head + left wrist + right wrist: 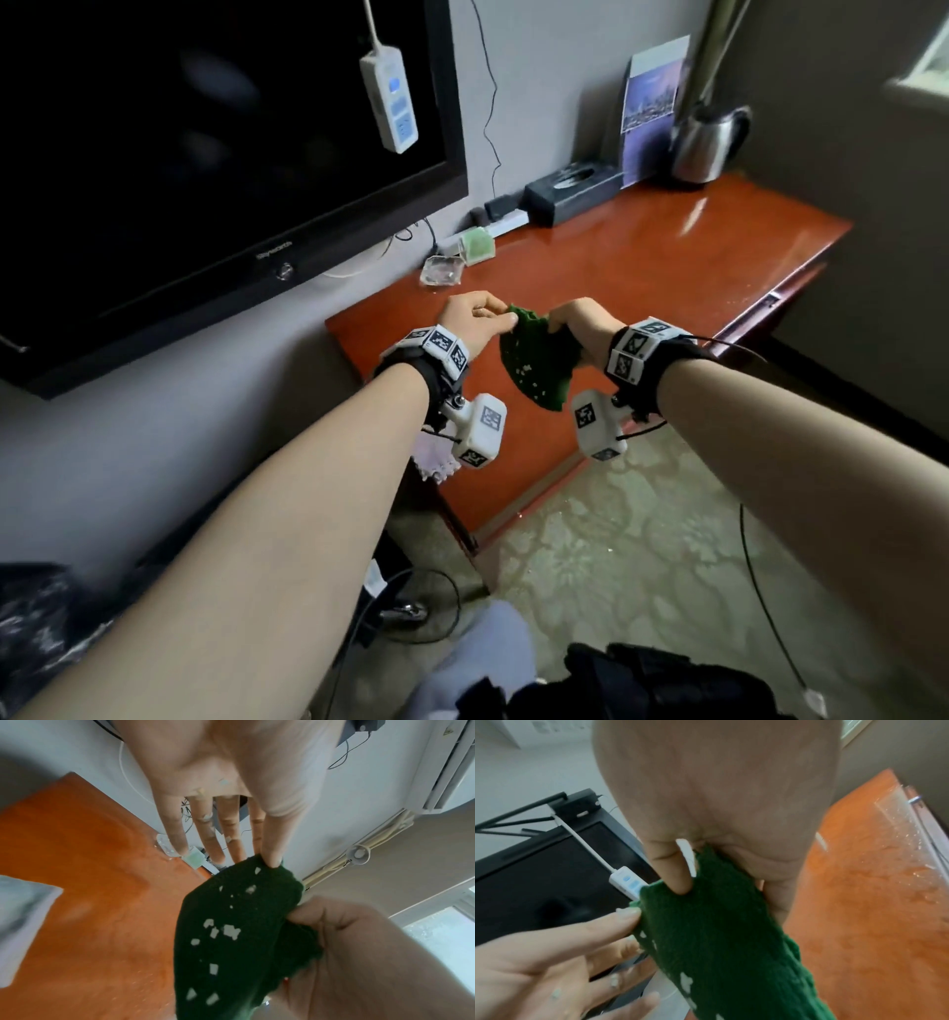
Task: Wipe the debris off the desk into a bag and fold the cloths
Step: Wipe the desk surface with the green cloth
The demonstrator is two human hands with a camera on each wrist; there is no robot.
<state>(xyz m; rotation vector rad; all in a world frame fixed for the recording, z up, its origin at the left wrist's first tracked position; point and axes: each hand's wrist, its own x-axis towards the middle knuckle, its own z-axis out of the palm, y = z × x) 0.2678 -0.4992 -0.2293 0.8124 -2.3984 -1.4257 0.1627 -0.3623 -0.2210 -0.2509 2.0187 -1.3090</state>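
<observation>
Hanging in the air above the desk [667, 267], the green cloth [534, 360] carries white crumbs [231, 931]. The left hand [475, 321] pinches its top corner between thumb and index finger, the other fingers [218, 833] straight. The right hand [580, 324] has its grip clamped on the other edge.

We see a dark green cloth [534, 354] held up above the near left part of the red-brown desk [667, 257], hanging down toward 6 o'clock, its top edge bunched, with pale paper crumbs [231, 931] stuck across its face.
</observation>
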